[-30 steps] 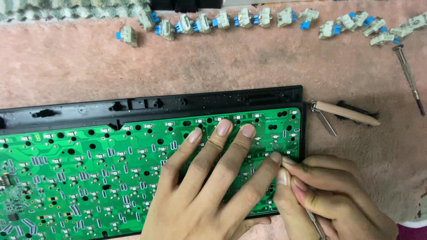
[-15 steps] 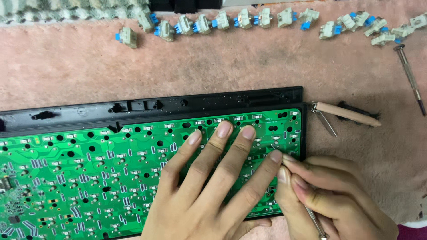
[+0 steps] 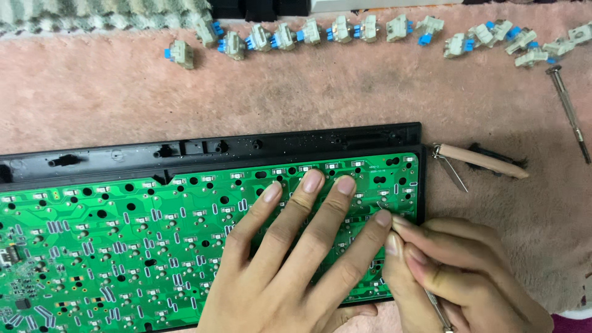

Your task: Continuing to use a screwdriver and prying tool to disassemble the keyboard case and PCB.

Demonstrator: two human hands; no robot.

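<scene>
We look down on a wide pink fuzzy mat (image 3: 320,92) that covers the whole work surface, its pile soft enough, we judge, to cushion parts and keep small ones from rolling; of the room beyond we see only a grey-striped cloth (image 3: 92,15) at the top left and some dark shapes at the top edge. On the mat lies a green circuit board (image 3: 123,246), solder side up, seated in a black keyboard frame (image 3: 246,148) whose upper rail shows above it. Our left hand (image 3: 290,271) lies flat on the right part of the board, fingers spread apart and empty, pressing down, it seems to us, to steady the board. Our right hand (image 3: 456,277) sits just beside the board's right edge, fingers pinched together on a thin metal tool (image 3: 439,308), its tip meeting the board near the left little finger; the low grip suits fine work at one solder point. Right of the frame rests a wooden-handled brush (image 3: 484,161) with a wire puller at its end, near to hand. A slim screwdriver (image 3: 570,111) lies farther right. Along the top runs a row of beige key switches with blue stems (image 3: 345,31), set apart from the board.
</scene>
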